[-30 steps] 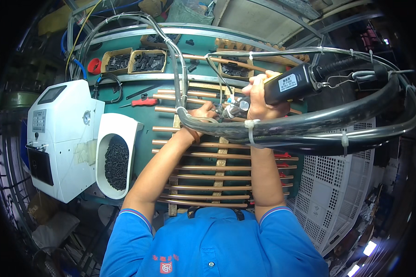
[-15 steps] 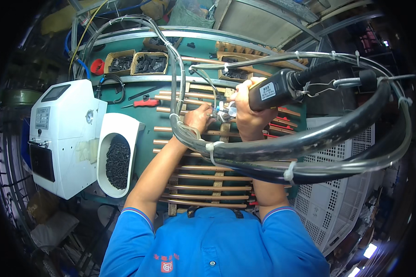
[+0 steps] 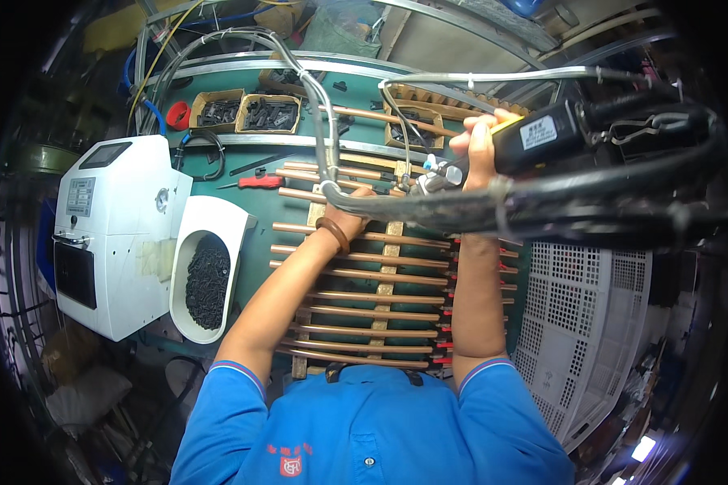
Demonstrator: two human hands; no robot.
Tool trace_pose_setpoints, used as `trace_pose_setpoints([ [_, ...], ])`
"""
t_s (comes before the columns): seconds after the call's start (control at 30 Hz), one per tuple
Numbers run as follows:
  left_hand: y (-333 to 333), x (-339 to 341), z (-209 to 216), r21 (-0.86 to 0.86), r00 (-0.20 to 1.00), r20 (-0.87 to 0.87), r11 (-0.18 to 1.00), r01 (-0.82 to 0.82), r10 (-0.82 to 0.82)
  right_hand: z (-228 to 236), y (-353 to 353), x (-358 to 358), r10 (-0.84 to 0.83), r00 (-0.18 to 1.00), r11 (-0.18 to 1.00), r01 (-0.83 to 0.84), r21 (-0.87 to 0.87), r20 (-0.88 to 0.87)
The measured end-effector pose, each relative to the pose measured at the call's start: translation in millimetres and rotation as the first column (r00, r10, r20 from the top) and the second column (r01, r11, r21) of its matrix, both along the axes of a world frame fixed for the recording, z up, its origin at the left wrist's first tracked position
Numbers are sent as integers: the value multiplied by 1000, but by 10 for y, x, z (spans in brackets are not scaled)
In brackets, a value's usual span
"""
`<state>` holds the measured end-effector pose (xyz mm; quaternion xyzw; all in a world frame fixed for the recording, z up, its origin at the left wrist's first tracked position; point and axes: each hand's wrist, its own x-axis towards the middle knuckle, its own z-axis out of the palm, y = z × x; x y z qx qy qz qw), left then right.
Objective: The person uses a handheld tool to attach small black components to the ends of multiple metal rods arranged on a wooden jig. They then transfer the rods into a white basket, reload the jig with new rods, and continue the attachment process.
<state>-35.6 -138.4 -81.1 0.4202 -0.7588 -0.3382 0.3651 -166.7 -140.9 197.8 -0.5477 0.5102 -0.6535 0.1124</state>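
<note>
My right hand point(image 3: 479, 149) is closed around a black handheld power screwdriver point(image 3: 539, 134) with a yellow part and a pale label. Its silvery nozzle point(image 3: 438, 175) points left, above the far copper-coloured rods. My left hand point(image 3: 349, 208) is over the rods by the rack's far left part; the cable bundle point(image 3: 429, 208) crosses in front of it and hides most of its fingers. Several copper rods point(image 3: 356, 311) lie side by side across wooden slats point(image 3: 387, 283). Small red and black pieces point(image 3: 445, 343) sit at their right ends.
A white machine point(image 3: 117, 234) and a scoop-shaped tray point(image 3: 239, 218) of black screws stand left. A red screwdriver point(image 3: 260, 182) lies on the green table. Boxes of black parts point(image 3: 269, 113) sit farther back. A white perforated crate point(image 3: 570, 323) is at right.
The power screwdriver and my right hand have moved right and up, away from my left hand. The cables have swung along, and my left hand has shifted slightly nearer.
</note>
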Motion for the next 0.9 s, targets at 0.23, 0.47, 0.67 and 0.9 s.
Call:
trace_pose_setpoints([
  [0.23,-58,26,279,-171,998,28,984,52,-48,-159,-2,-16,104,979,995,-103,-15,176],
  [0.47,-140,-15,-37,-152,992,115,986,69,-51,-495,-38,-221,38,999,994,-38,-105,-6],
  [0.67,-154,-9,-28,190,985,85,973,133,-151,-489,-27,-224,111,993,989,-106,-106,44],
  [0.9,-102,0,447,156,958,252,983,96,-134,-572,-26,-279,154,984,984,-145,-99,94],
])
